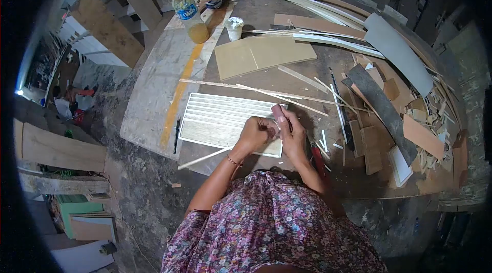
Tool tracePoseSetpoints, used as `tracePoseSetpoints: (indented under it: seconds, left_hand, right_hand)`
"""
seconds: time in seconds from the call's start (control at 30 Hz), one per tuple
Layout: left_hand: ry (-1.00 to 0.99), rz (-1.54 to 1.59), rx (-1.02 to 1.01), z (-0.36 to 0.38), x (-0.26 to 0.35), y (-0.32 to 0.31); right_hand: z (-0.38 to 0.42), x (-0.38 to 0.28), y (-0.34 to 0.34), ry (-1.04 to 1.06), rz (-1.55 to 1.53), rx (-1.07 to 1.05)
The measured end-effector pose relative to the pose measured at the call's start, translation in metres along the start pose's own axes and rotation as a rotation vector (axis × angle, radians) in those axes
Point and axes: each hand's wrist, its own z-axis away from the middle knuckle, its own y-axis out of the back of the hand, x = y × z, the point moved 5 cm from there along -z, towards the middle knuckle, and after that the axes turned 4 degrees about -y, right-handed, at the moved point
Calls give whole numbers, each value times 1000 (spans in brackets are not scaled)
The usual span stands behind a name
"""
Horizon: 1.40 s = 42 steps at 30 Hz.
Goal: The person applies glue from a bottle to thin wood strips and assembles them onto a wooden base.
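Observation:
A flat panel (210,130) with a pale rim lies in front of me, with several parallel pale strips across its upper part. My left hand (254,134) is closed over the panel's right half. A thin wooden strip (205,157) runs from the lower left under my wrist, in line with my left fingertips, which appear to pinch it. My right hand (293,132) grips a small reddish-brown piece (278,112) that looks like folded sandpaper. Both hands meet near the panel's right edge, and the fingers hide the strip's far end.
Long thin strips (256,90) lie beyond the panel, near a tan board (266,55). A bottle (192,19) and a white cup (234,28) stand at the back left. Offcuts (428,114) crowd the right. A red-handled tool (319,160) lies beside my right forearm.

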Motion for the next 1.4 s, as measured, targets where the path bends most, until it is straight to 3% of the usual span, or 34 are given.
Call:
tracePoseSetpoints:
  seconds: [0.07,0.23,0.37,0.5,0.67,0.8,0.97,1.07,1.1,1.3,1.4]
  left_hand:
    - [-68,-32,93,-10,-3,19]
    - [-73,-61,-42,0,-2,0]
    - [14,22,82,-10,-9,20]
    - [-66,-85,-7,-1,7,6]
    - [39,18,146,-10,-7,25]
    - [-72,-11,63,0,4,5]
    - [35,5,144,-10,-2,26]
    - [-120,-144,81,-4,4,12]
    - [-86,-139,56,-3,-1,6]
    - [-87,66,144,-9,2,29]
    - [-106,135,150,-2,11,30]
  right_hand:
    - [6,-1,0,14,33,-13]
    - [-1,1,-3,21,-7,-6]
    - [7,1,-4,84,14,7]
    - [-2,-7,-5,35,-18,-16]
    - [6,-5,-6,100,39,23]
    - [-4,-4,-5,141,20,53]
    - [4,-9,-5,107,48,23]
    - [5,-19,-1,124,124,40]
    - [-3,-13,-4,94,-5,13]
    - [16,-6,-2,96,43,-48]
    - [15,-11,21,199,159,68]
